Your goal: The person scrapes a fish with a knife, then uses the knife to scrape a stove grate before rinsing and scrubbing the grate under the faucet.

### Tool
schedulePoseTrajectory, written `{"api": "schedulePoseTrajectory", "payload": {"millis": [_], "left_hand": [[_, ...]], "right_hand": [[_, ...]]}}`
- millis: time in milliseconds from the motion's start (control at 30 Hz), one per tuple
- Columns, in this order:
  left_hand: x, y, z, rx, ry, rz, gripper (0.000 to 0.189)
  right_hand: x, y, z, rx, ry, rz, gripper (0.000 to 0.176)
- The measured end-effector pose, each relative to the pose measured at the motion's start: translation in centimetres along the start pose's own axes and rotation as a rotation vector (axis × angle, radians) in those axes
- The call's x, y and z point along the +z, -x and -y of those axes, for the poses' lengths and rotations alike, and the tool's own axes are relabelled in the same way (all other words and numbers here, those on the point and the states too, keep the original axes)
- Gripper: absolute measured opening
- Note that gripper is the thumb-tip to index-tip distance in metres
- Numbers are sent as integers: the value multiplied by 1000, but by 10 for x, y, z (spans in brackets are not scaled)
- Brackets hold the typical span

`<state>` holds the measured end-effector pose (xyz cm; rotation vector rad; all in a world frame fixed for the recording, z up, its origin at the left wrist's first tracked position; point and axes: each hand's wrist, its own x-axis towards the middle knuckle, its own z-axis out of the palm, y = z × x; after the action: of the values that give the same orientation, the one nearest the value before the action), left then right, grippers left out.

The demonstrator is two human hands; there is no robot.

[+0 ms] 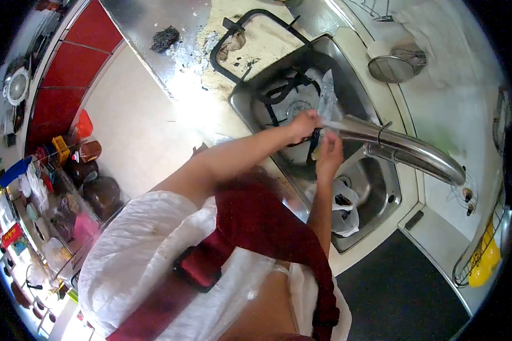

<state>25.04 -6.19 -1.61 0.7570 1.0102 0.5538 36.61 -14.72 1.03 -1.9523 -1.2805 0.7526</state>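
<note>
Both hands meet over the sink (250, 101), close to the end of a steel tap (421, 149). My left hand (305, 126) has its fingers closed at the lower end of a clear, crinkled plastic bag (327, 95), which sticks out toward the far side of the basin. Just beside it, my right hand (329, 156) has its fingers bent and pressed together. A small dark piece (313, 144) shows between the hands; I cannot make out what it is. Black stove grates (293, 85) lie in the basin beneath.
Another grate (213, 57) rests on the dirty counter across the sink edge. A black scouring pad (165, 38) lies farther left. The smaller basin holds a white plastic bag (346, 223) with dark bits. A strainer (391, 69) and yellow bottle (485, 258) are at right.
</note>
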Motion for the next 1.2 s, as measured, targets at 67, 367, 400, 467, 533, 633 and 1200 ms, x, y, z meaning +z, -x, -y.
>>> {"api": "schedulePoseTrajectory", "payload": {"millis": [67,367,400,467,533,633,1200], "left_hand": [[1,3,-10,35,18,-30,12],[13,4,-34,125,441,-38,19],[7,2,-35,132,424,-49,17],[1,-1,-37,136,410,-51,15],[-1,-5,-34,197,344,-85,14],[3,-2,-38,177,477,-52,13],[-15,-14,-25,55,204,-10,10]], "right_hand": [[7,-8,1,91,93,-46,32],[41,-49,58,-451,184,-441,22],[42,-50,59,-480,138,-394,20],[38,-50,58,-506,102,-351,19],[33,-49,60,-190,42,-210,19],[19,-33,68,87,-49,-191,31],[13,3,30,115,-173,15,44]]}}
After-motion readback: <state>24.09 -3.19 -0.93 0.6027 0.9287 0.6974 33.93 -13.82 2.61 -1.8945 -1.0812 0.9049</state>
